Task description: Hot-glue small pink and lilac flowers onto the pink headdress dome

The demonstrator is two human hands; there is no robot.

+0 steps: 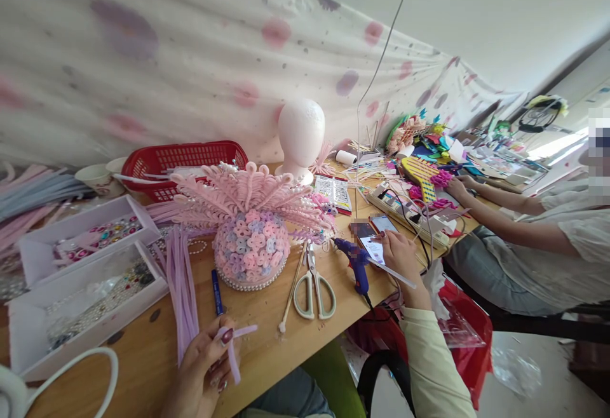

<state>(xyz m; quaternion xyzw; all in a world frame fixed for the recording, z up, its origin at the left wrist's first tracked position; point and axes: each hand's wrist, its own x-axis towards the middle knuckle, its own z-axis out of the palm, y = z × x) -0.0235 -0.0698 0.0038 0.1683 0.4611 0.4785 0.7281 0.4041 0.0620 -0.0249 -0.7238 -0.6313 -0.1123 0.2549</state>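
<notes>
My left hand (207, 357), at the near table edge, is closed in a pinch on a bent lilac pipe cleaner (234, 348) whose ends cross. My right hand (400, 254) reaches over a phone (370, 245) with a lit screen, a fingertip at the screen; it holds nothing that I can see. Just below that hand lies a blue hot glue gun (358, 272) with a clear glue stick (393, 273) in its back. A cap-like headpiece (251, 246) of pink and lilac fuzzy flowers, with pink plumes and a pearl rim, stands between my hands. White-handled scissors (312, 288) lie beside it.
Lilac pipe cleaners (180, 291) and a blue pen (216, 292) lie on the left. Bead boxes (86, 316), a red basket (185, 151) and a foam head (301, 135) stand farther back. Rightward are a power strip (410, 211) with cables and another person's hands (460, 189).
</notes>
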